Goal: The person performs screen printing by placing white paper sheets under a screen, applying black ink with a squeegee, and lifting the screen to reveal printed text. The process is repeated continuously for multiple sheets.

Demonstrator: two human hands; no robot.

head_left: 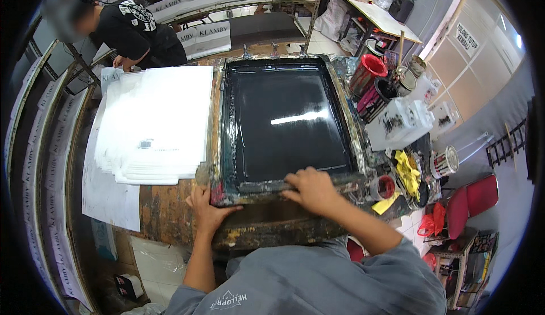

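A screen-printing frame (339,119) lies in front of me, its mesh coated with glossy black ink (278,145) that reflects a strip of light. My left hand (208,208) is at its near left corner, thumb stretched along the front edge and fingers round the corner. On the near bar, right of the middle, rests my right hand (315,192) with its fingers curled over the edge. What lies under the frame is hidden. Hinge clamps (275,49) stand along its far edge. To the left, a thick stack of white sheets (153,116) reaches close to the frame.
On the right crowd ink cans (369,71), white plastic jugs (400,123), a cup of red ink (382,188) and a yellow cloth (407,173). Racks of printed sheets (57,173) line the left. Another person (136,31) bends over at the far left. A red chair (471,201) stands right.
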